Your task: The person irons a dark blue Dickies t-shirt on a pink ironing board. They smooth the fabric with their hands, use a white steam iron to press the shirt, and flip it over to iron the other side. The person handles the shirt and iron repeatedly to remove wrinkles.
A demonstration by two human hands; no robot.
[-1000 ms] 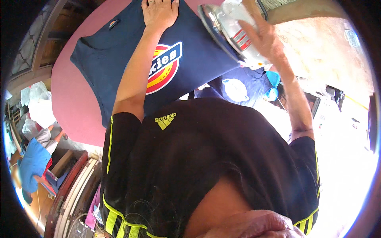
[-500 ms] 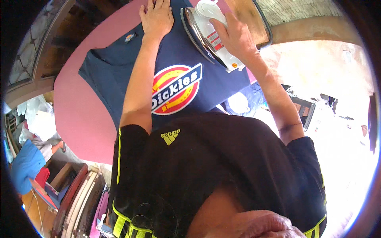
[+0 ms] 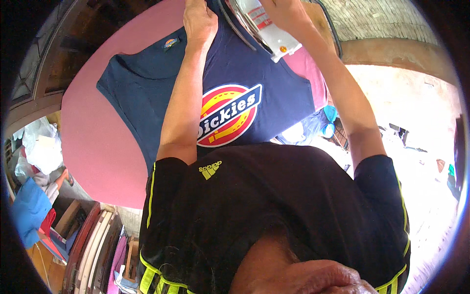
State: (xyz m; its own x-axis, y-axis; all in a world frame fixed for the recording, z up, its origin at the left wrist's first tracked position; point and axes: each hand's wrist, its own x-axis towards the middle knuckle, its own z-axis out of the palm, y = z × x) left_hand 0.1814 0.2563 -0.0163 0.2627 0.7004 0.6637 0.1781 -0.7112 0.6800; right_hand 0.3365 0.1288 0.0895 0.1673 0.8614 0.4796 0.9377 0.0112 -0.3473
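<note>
A navy sleeveless shirt [image 3: 274, 88] with a round red and yellow print lies spread over a pink ironing board [image 3: 100, 142]. My right hand [image 3: 288, 15] grips a white iron [image 3: 271, 35] at the shirt's far right part; its handle is cut off by the upper edge of the view. The rear of the iron points toward me. My left hand [image 3: 199, 23] is over the shirt's far part, left of the iron and beside the neckline. Its fingertips run out of view at the top, so their pose is hidden.
Clear plastic bags [image 3: 41, 149] and a blue cloth [image 3: 30, 203] are at the left. Stacked boards [image 3: 90, 250] stand at the lower left. Part of another person's leg [image 3: 62, 179] shows near the bags. A dark-rimmed wooden surface [image 3: 320, 24] lies right of the iron.
Both hands have moved farther away, my right taking the iron with it. My left hand, earlier flat with fingers spread on the shirt, now partly leaves the view. The shirt's right armhole is uncovered.
</note>
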